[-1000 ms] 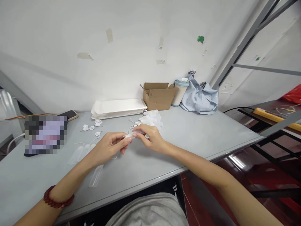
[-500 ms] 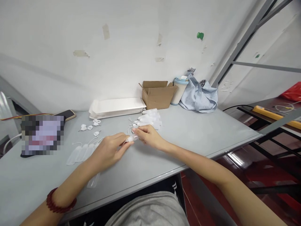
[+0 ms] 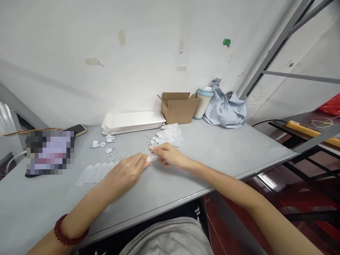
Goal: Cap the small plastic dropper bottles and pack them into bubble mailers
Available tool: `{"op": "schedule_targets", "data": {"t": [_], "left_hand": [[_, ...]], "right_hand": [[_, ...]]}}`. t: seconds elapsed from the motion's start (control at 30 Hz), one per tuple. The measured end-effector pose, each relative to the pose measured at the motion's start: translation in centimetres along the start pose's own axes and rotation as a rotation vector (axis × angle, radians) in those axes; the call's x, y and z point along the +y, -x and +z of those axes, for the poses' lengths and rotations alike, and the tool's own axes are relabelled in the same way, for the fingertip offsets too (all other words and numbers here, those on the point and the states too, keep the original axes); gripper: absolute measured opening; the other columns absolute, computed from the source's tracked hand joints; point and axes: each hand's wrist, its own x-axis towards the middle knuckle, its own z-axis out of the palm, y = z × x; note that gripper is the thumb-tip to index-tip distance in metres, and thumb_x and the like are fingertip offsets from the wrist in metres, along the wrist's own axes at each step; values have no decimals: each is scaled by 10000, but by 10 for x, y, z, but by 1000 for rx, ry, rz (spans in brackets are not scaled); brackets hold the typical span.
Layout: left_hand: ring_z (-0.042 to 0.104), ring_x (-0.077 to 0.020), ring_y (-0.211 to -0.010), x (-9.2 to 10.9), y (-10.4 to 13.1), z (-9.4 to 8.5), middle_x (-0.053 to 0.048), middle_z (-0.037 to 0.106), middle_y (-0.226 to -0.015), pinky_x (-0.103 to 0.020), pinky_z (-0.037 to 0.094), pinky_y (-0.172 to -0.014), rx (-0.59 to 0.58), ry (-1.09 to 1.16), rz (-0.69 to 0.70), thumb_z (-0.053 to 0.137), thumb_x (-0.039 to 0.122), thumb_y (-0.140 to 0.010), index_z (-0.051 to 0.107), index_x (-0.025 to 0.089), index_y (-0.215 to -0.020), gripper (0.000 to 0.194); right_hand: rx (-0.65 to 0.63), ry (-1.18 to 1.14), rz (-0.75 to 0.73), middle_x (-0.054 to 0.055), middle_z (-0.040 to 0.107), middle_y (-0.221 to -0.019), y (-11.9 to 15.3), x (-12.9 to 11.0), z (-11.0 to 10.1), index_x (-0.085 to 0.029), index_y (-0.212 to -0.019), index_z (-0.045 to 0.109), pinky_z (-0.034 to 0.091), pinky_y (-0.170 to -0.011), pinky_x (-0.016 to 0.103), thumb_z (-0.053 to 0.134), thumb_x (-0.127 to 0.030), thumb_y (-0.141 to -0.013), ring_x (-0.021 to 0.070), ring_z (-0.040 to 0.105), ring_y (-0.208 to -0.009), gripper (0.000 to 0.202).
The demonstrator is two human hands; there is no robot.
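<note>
My left hand [image 3: 129, 169] and my right hand [image 3: 168, 154] meet above the middle of the table, both closed on a small translucent white plastic tube [image 3: 152, 158]. The left fingers wrap the tube's left end and hide it, while the right thumb and fingers pinch its other end. Just beyond the right hand lies a pile of similar translucent pieces with white cords [image 3: 170, 134]. A row of flat translucent pieces with cords [image 3: 91, 173] lies left of my left hand, partly covered by that forearm. Farther back are several small white caps [image 3: 102, 144].
Along the wall stand a stack of white flat sheets [image 3: 132, 122], an open cardboard box [image 3: 178, 110], a cup with a blue lid [image 3: 203, 103] and a light blue cloth bag [image 3: 225, 109]. A phone [image 3: 79, 129] and a blurred-out item [image 3: 50, 152] lie at the left.
My left hand has turned over the tube's end, so its fingers now cover the white part that showed before. The right hand keeps its pinch. The view has shifted slightly.
</note>
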Motion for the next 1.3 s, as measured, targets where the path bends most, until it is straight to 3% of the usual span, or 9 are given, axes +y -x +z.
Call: {"op": "schedule_targets", "data": {"t": [0.13, 0.27, 0.4, 0.53, 0.8, 0.93, 1.07, 1.17, 1.3], "left_hand": [[534, -148, -546, -11, 0, -1, -15, 568, -673, -264, 377, -524, -74, 84, -53, 389, 309, -974, 577, 154, -824, 286], [618, -210, -809, -36, 3, -6, -72, 644, -923, -319, 472, -715, -109, 200, -236, 449, 416, -932, 584, 161, -1044, 309], [563, -337, -1010, -65, 15, -13, -148, 627, -1024, -418, 467, -762, -213, -23, -522, 404, 361, -903, 619, 156, -1062, 338], [603, -309, -834, -87, 30, -15, -143, 623, -890, -354, 437, -638, -377, -114, -657, 396, 287, -888, 652, 146, -1039, 329], [584, -257, -657, -94, 29, -8, -74, 621, -661, -301, 364, -585, -391, 38, -687, 500, 200, -758, 665, 179, -740, 168], [593, -266, -656, -94, 27, -6, -77, 635, -653, -305, 361, -584, -380, 43, -705, 500, 177, -678, 638, 201, -673, 140], [597, -271, -644, -90, 21, -8, -65, 624, -625, -316, 371, -581, -324, 83, -770, 493, 207, -619, 592, 226, -619, 101], [625, -272, -698, -83, 13, -12, -46, 654, -682, -331, 428, -651, -206, 261, -909, 541, 262, -587, 601, 228, -651, 94], [659, -242, -828, -75, 5, -17, -48, 696, -858, -337, 498, -763, -73, 613, -1022, 660, 356, -600, 617, 203, -794, 251]], "right_hand": [[14, -76, 58, -100, 240, -457, -1, -1, 1, -197, -551, 336, 209, -352, 186, 520, -415, -903, 46, 212, -380, 454], [167, 156, -216, -49, 423, -484, -4, 1, -4, -163, -536, 465, 323, -443, 217, 497, -434, -909, 67, 381, -427, 462], [418, 432, -494, 16, 616, -725, -11, 2, -18, -163, -825, 679, 399, -602, 237, 550, -373, -891, 117, 535, -666, 256], [577, 699, -554, 64, 635, -844, -20, 7, -35, -171, -1001, 694, 442, -720, 296, 602, -298, -873, 172, 556, -801, 203], [654, 1055, -703, 157, 574, -1074, -29, 18, -42, -134, -1063, 617, 426, -882, 419, 558, -197, -867, 260, 489, -1004, 214], [492, 1016, -879, 160, 587, -1027, -12, 15, -15, -106, -1066, 578, 442, -854, 374, 481, -230, -914, 234, 511, -969, 219], [69, 1104, -929, 118, 625, -917, 11, 10, 23, -103, -1097, 558, 449, -793, 330, 439, -253, -944, 200, 552, -858, 245], [-210, 1201, -825, 100, 638, -901, 22, 5, 47, -113, -1206, 519, 455, -749, 323, 435, -316, -957, 187, 582, -773, 332], [-327, 1186, -599, 74, 661, -942, 17, -3, 75, -197, -1341, 404, 460, -623, 289, 382, -458, -963, 176, 613, -688, 460]]}}
